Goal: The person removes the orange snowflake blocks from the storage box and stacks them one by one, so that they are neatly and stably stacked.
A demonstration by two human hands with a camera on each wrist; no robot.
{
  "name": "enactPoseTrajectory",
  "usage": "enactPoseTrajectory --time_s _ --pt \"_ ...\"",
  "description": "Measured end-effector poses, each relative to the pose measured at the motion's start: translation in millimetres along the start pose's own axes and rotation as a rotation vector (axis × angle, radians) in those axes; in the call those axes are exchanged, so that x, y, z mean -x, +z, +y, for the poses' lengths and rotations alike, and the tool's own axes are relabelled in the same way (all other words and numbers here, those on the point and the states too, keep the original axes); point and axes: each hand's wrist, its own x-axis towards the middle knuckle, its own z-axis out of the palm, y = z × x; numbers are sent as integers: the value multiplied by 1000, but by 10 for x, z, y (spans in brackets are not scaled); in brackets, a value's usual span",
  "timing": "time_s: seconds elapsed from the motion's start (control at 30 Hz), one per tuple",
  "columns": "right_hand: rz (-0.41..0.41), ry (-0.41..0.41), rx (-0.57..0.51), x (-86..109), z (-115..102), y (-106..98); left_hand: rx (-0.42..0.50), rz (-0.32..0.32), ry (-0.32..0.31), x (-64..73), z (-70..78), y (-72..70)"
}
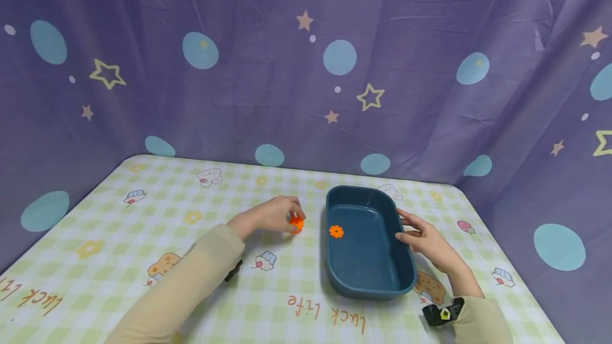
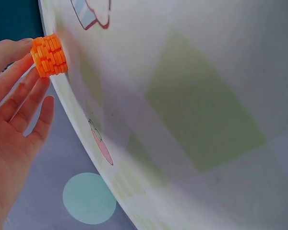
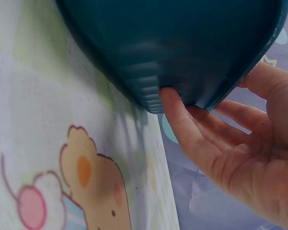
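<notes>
My left hand [image 1: 279, 215] pinches a short stack of orange notched plastic discs [image 2: 50, 55] between thumb and fingertips, low over the cloth to the left of the bin. In the left wrist view the stack's ridged side shows, with its end right at the tablecloth. A dark blue plastic bin [image 1: 370, 291] with rounded corners stands on the table. One loose orange notched disc [image 1: 337, 231] lies inside it, by the left wall. At the bin's right side, my right hand [image 1: 427, 240] holds the rim, fingers against the outer wall [image 3: 170, 93] and thumb over the edge.
A green-and-white checked tablecloth [image 1: 210, 301] with printed cartoons and lettering covers the table. Behind the table's back edge and along both sides hangs a purple curtain [image 1: 268, 105] with stars and dots. A black strap [image 1: 443, 312] sits on my right wrist.
</notes>
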Motion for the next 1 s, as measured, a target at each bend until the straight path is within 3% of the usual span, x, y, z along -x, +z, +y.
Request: enactPoseTrajectory --time_s 1.0 --pt "-6 -7 0 -10 4 -8 -25 -28 -68 7 23 -72"
